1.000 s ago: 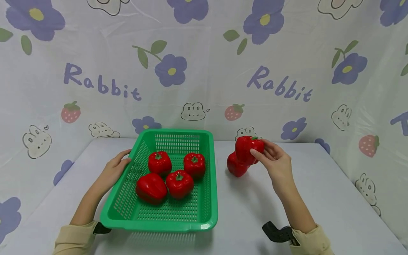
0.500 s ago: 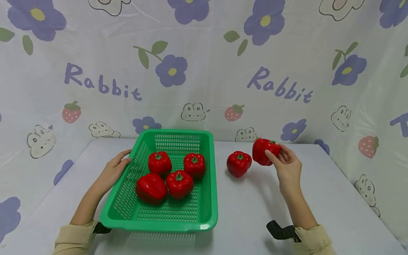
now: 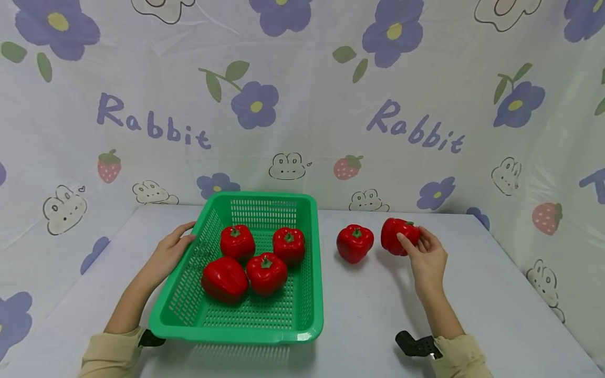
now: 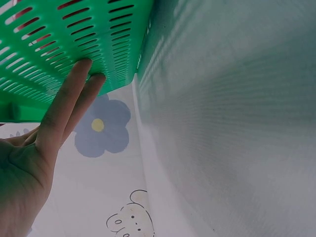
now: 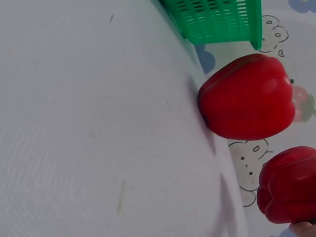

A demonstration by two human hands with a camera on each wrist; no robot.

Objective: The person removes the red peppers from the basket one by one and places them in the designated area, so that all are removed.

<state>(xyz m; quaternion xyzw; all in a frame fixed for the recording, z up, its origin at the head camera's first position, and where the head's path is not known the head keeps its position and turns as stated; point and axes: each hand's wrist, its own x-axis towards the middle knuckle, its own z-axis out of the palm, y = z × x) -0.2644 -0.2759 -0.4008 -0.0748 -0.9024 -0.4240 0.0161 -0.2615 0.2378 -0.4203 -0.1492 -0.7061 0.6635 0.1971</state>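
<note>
My right hand pinches a red bell pepper between thumb and fingers, its stem side toward the palm. In the right wrist view this pepper hangs a little above the table, with only a fingertip showing. Just left of it, another red bell pepper stands on the table. A green slotted basket holds several red bell peppers, one of them on its side. My left hand rests at the basket's left side, and its straight fingers touch the outer wall below the rim.
The white table runs back to a hanging cloth printed with flowers and rabbits. More cloth closes off the left and right sides. A black strap mount sits at my right wrist.
My right hand has carried its pepper to the right and lowered it toward the table, away from the standing pepper. The left hand and basket have stayed put.
</note>
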